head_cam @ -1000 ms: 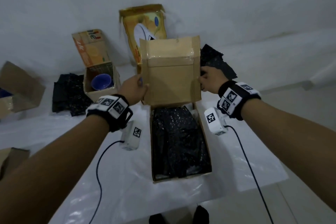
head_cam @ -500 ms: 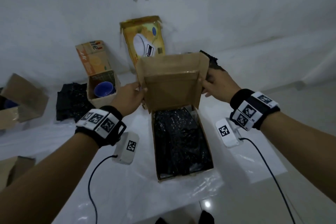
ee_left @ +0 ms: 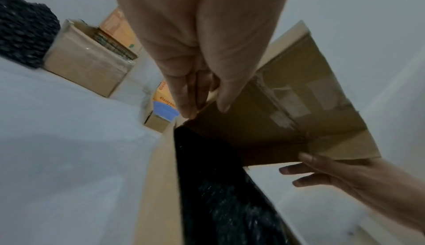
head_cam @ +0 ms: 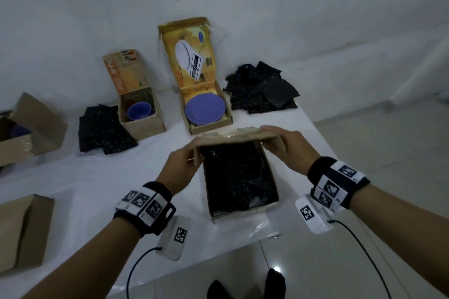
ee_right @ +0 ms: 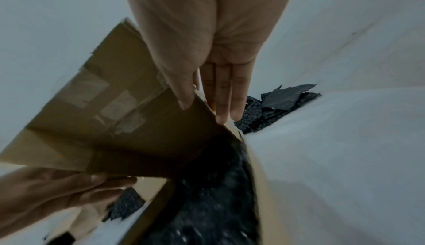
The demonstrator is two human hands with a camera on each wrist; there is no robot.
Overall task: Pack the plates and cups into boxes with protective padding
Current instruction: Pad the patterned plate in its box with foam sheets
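A cardboard box (head_cam: 272, 177) lined with black bubble-wrap padding (head_cam: 235, 177) lies in front of me on the white table. Its hinged lid (head_cam: 233, 135) hangs nearly level over the box's far end. My left hand (head_cam: 182, 162) pinches the lid's left edge, thumb under and fingers outside, as the left wrist view shows at the lid (ee_left: 299, 107). My right hand (head_cam: 284, 145) pinches the right edge of the lid (ee_right: 126, 121), with fingers lying along its outer face. No plate or cup shows inside this box; the padding covers everything.
Behind stands an open orange box (head_cam: 211, 128) holding a blue plate (head_cam: 205, 109), and a small box (head_cam: 145, 126) with a blue cup (head_cam: 139, 110). Black padding piles (head_cam: 262, 90) (head_cam: 102, 131) flank them. More cardboard boxes (head_cam: 31, 128) (head_cam: 21, 230) sit at left.
The lid has swung down from upright toward me, both hands following it, and now partly covers the padding.
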